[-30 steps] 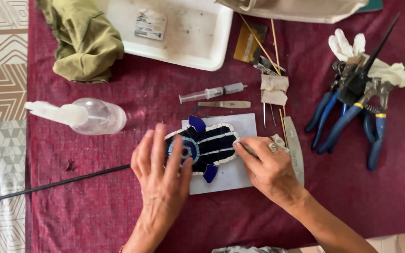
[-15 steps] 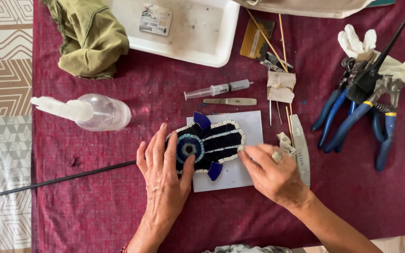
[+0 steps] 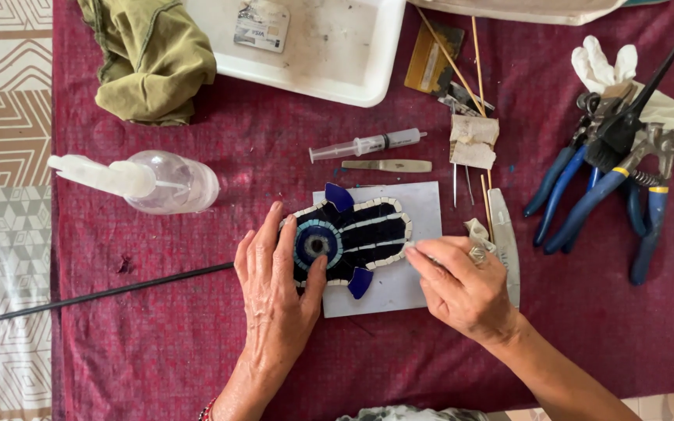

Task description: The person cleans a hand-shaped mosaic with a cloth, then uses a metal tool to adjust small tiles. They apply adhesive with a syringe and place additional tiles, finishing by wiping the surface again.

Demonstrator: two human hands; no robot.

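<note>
On the maroon cloth (image 3: 196, 343), left hand (image 3: 278, 288) lies flat on the mosaic (image 3: 352, 234); right hand (image 3: 462, 284) pinches its edge.

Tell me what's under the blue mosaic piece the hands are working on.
The mosaic piece lies on a pale grey board, itself on the maroon cloth. The left hand covers the mosaic's left edge, so what lies beneath there is hidden.

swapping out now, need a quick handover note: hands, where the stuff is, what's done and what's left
Left hand: flat on the mosaic fish, holding it on the white tile.
Right hand: fingertips pinched at the fish's right edge; I cannot tell if they hold a piece.
Nearby: syringe, spray bottle, pliers, tray.
Done: the fish's face looks fully tiled.
Left: apparently only the right edge under the fingers.
</note>
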